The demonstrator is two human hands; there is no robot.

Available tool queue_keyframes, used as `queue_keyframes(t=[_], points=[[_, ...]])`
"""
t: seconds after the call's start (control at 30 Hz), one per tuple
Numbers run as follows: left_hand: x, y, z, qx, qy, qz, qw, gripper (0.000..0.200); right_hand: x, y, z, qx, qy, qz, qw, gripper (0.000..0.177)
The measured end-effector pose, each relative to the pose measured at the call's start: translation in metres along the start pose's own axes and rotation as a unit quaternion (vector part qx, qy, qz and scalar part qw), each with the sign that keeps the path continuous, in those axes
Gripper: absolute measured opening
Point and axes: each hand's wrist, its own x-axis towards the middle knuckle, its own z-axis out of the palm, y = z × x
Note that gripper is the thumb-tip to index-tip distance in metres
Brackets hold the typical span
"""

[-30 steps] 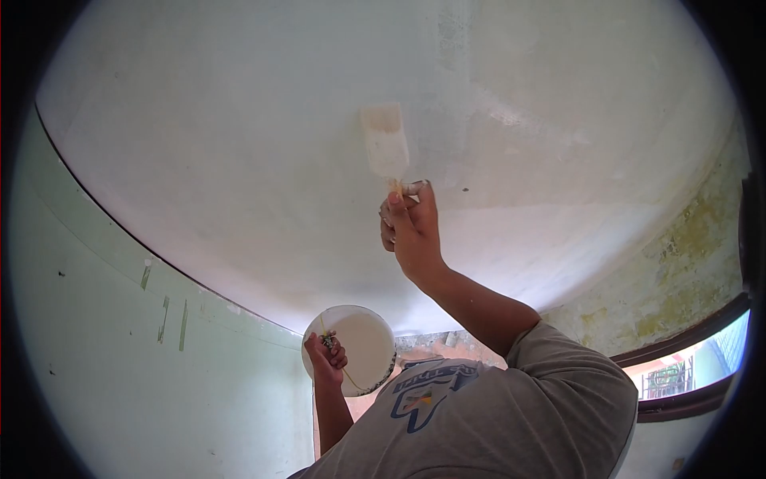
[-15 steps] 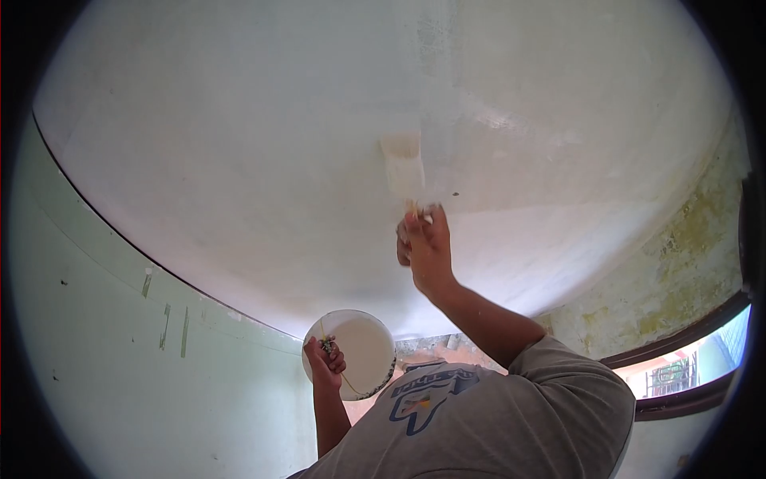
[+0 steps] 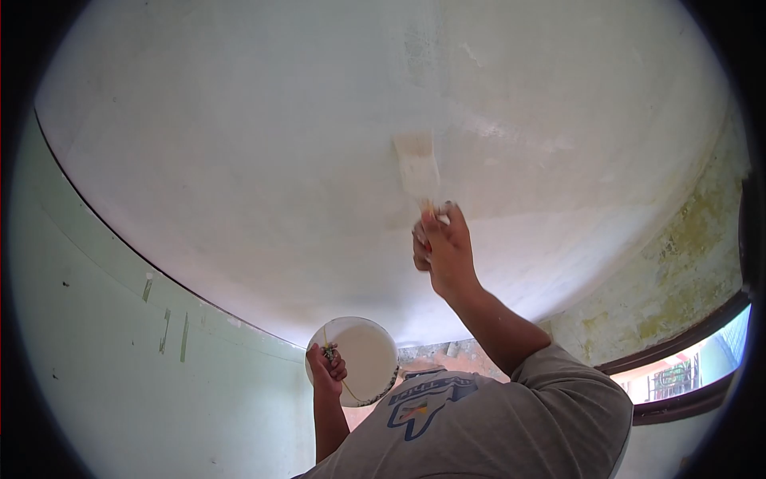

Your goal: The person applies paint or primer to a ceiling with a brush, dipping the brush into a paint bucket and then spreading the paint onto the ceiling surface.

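Note:
My right hand (image 3: 445,246) is closed around the handle of a wide, pale paintbrush (image 3: 416,166). The brush's bristles lie against the large whitish painted surface (image 3: 263,191). Lower down, a white bucket (image 3: 351,322) holds off-white paint (image 3: 371,363), with dark specks along its rim. My left hand (image 3: 327,370) is at the bucket's left side, fingers curled around its thin, yellowish handle and something dark and bunched at the grip. The bucket hangs tilted so that its inside shows.
A pale green wall (image 3: 104,319) with scuffs and strips runs along the left. To the right are a stained, peeling wall section (image 3: 670,271) and a dark-framed window (image 3: 674,379). My grey shirt (image 3: 495,423) fills the bottom.
My right hand and the paintbrush have shifted a little to the right across the pale surface. My left hand and the bucket sit slightly lower in view.

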Motion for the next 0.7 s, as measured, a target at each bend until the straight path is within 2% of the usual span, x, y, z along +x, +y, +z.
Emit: queue_keyframes(t=[0.07, 0.2, 0.3, 0.37, 0.5, 0.53, 0.7], points=[[-0.001, 0.001, 0.002, -0.002, 0.004, -0.001, 1.000, 0.055, -0.021, 0.016, -0.015, 0.013, 0.053, 0.094, 0.994, 0.025], [-0.003, 0.000, 0.003, -0.003, 0.008, -0.001, 1.000, 0.054, -0.050, 0.039, -0.029, -0.008, 0.073, 0.111, 0.991, 0.020], [-0.001, 0.001, 0.003, -0.006, 0.006, -0.003, 1.000, 0.054, -0.055, 0.021, -0.011, -0.019, 0.022, 0.097, 0.995, 0.022], [-0.002, 0.000, 0.003, -0.006, 0.004, -0.007, 1.000, 0.054, -0.038, 0.011, 0.002, -0.038, -0.018, 0.003, 0.999, 0.020], [0.001, 0.002, 0.001, 0.006, 0.002, -0.006, 1.000, 0.054, 0.000, 0.001, 0.017, -0.034, -0.030, -0.044, 0.998, 0.021], [0.000, 0.001, 0.001, 0.007, 0.002, -0.004, 1.000, 0.054, 0.008, 0.004, 0.017, 0.000, 0.006, -0.001, 1.000, 0.024], [0.001, 0.000, 0.001, 0.001, 0.011, -0.005, 1.000, 0.053, -0.014, 0.037, -0.011, 0.016, 0.032, 0.074, 0.997, 0.025]])
